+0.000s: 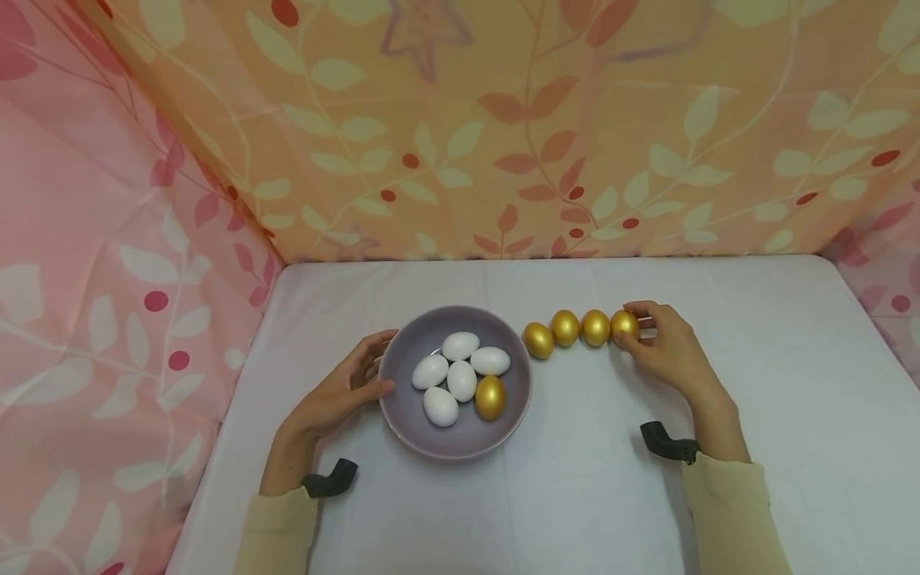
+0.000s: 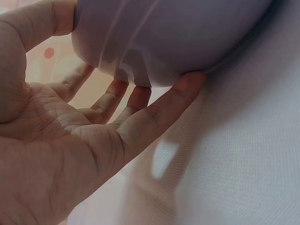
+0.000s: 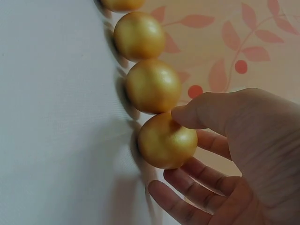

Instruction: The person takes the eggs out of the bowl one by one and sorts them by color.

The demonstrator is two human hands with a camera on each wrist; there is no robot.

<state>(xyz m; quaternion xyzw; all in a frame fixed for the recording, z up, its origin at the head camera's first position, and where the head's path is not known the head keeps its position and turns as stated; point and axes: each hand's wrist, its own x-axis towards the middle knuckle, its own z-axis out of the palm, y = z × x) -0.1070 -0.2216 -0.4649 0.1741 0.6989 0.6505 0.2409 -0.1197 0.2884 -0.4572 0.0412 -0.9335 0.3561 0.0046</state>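
Note:
A greyish-purple bowl (image 1: 460, 447) stands on the table with several white eggs (image 1: 461, 381) and one gold egg (image 1: 490, 398) inside. My left hand (image 1: 348, 383) holds its left side, thumb at the rim; in the left wrist view the fingers (image 2: 161, 115) spread against the outer wall. Right of the bowl, several gold eggs (image 1: 565, 328) stand in a slightly curved row. At the row's right end, my right hand (image 1: 664, 347) grips the last gold egg (image 3: 166, 143), thumb on one side and fingers on the other. That egg sits right against its neighbour (image 3: 153, 86).
A white cloth (image 1: 575, 495) covers the table. Orange leaf-patterned fabric (image 1: 446, 160) hangs along the back edge, with pink fabric (image 1: 108, 319) on the left and more at the far right. Each wrist wears a black mount near a cream sleeve (image 1: 733, 511).

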